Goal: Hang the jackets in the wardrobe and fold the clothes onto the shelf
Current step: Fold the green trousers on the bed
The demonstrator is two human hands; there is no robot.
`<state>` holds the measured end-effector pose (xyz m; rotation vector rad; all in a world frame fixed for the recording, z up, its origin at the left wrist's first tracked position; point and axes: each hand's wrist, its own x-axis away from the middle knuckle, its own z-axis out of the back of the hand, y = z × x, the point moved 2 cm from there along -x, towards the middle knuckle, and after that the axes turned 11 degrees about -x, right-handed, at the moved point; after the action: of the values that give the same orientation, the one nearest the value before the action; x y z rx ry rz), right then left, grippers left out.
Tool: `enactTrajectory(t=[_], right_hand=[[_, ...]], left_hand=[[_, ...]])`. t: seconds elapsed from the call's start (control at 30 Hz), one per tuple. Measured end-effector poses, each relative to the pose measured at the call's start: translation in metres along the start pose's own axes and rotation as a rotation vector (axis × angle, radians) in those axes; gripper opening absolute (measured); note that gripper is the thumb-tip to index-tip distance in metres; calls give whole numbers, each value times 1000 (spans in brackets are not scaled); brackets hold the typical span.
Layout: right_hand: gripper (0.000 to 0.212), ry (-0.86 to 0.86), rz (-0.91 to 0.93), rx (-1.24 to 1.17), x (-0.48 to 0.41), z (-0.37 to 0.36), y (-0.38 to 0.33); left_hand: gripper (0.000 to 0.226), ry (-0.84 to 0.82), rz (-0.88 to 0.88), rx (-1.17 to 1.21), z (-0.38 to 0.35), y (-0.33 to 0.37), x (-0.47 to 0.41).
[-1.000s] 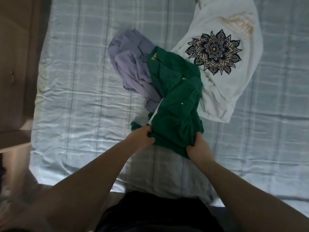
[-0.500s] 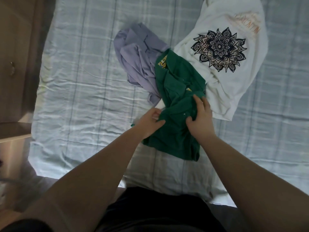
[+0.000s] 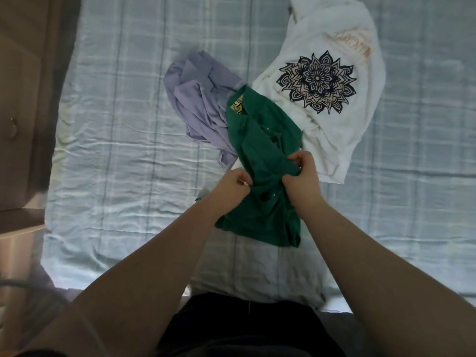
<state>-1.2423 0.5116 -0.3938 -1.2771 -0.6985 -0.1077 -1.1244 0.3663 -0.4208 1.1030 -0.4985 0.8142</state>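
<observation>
A crumpled green shirt (image 3: 260, 150) lies in the middle of the bed, its yellow neck label at the far end. My left hand (image 3: 229, 188) pinches its left edge. My right hand (image 3: 302, 176) grips a bunched fold on its right side, fingers curled over the cloth. A lilac garment (image 3: 198, 104) lies bunched to the far left of the green one and partly under it. To the far right is a white shirt (image 3: 332, 124) with a dark mandala print, partly under the green shirt's edge.
The bed (image 3: 123, 155) has a pale blue checked sheet. A brown wooden cabinet (image 3: 23, 99) with a round knob stands along the bed's left side. A low wooden ledge (image 3: 18, 228) sits at the lower left.
Both hands have moved up from the green shirt's near hem to its middle. The shirt's near part is now gathered between them.
</observation>
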Motion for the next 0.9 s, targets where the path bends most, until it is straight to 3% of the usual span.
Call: enactTrajectory(t=[0.07, 0.17, 0.23, 0.33, 0.43, 0.53, 0.67, 0.73, 0.8, 0.83, 0.9], right_hand=[[51, 60, -31, -139, 16, 4, -16], [51, 155, -236, -380, 36, 14, -40], [39, 95, -331, -412, 53, 23, -59], [33, 13, -319, -71, 82, 41, -82], [34, 55, -158, 332, 111, 62, -106], [32, 46, 1, 397, 145, 82, -123], [34, -37, 106, 392, 189, 118, -136], [39, -69, 147, 373, 204, 138, -143], [44, -72, 191, 350, 214, 159, -150], [44, -63, 218, 320, 218, 170, -153], [41, -29, 285, 206, 223, 191, -161]], left_hand=[[28, 56, 21, 55, 12, 8, 6], [33, 111, -80, 83, 31, 32, 21], [36, 131, -180, 54, 43, 53, 34], [35, 142, -299, -61, 59, 82, 52], [56, 138, -406, -286, 68, 107, 68], [80, 31, -552, -606, 60, 132, 84], [90, -181, -711, -885, 30, 170, 106], [80, -239, -789, -943, 11, 189, 119], [50, -252, -868, -959, -6, 206, 130], [35, -247, -884, -961, -12, 213, 134], [26, -243, -853, -926, -19, 218, 138]])
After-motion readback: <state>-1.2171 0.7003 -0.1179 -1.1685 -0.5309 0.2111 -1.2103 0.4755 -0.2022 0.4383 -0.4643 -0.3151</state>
